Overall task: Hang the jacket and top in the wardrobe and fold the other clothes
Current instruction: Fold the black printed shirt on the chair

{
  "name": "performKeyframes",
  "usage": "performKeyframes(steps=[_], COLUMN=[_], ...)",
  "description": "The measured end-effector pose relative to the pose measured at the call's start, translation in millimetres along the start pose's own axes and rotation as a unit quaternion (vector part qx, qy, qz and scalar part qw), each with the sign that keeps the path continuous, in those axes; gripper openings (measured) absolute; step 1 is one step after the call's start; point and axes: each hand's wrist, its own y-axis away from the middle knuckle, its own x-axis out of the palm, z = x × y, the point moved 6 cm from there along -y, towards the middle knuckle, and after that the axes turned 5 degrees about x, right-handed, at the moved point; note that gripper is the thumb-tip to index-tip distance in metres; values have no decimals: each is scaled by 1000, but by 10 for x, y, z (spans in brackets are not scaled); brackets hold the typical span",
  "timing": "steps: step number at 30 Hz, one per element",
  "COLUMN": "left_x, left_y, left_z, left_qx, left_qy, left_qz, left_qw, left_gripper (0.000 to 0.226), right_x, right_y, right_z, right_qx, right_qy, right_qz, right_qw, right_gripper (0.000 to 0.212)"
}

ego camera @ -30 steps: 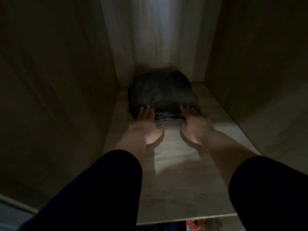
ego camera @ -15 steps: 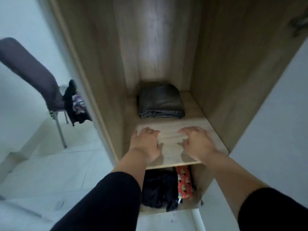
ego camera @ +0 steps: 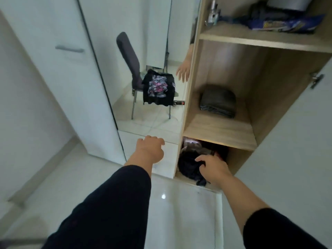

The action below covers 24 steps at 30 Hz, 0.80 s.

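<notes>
On the middle wardrobe shelf [ego camera: 219, 133] lies a folded grey garment [ego camera: 218, 101]. Left hand [ego camera: 150, 150] hangs loosely curled, empty; right hand [ego camera: 212, 168] reaches dark clothes [ego camera: 188, 164] below, grip unclear.

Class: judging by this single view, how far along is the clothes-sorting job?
Done: one folded grey garment lies on the middle shelf. In hand: nothing; the right hand hovers by the dark clothes piled below, the left hand is empty. Left: that pile and the patterned top on the chair.

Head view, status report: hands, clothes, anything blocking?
Left hand empty, loosely curled. Right hand at dark clothes on bottom shelf, grip unclear. Folded grey garment shelved. Nothing blocking.
</notes>
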Motion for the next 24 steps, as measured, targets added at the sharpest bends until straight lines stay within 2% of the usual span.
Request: performKeyframes(steps=[5, 10, 14, 18, 24], left_x=[177, 649, 1088, 1464, 2141], left_y=[1095, 2446, 3617, 4681, 5966], left_z=[461, 833, 1170, 1476, 1794], left_qx=[-116, -239, -349, -453, -534], left_qy=[42, 89, 138, 175, 259], left_qz=[-31, -24, -17, -21, -19], left_qw=[992, 966, 927, 874, 804], left_gripper=[45, 44, 45, 43, 45], right_x=[251, 686, 1209, 1763, 2558], right_y=[387, 1010, 1567, 2288, 3307], right_z=[714, 1430, 1986, 2625, 3360], right_qx=[-130, -261, -336, -430, -515], right_qy=[37, 69, 107, 132, 166], right_qz=[22, 64, 105, 148, 195], right_qw=[991, 961, 930, 881, 818], right_gripper=[41, 39, 38, 39, 39])
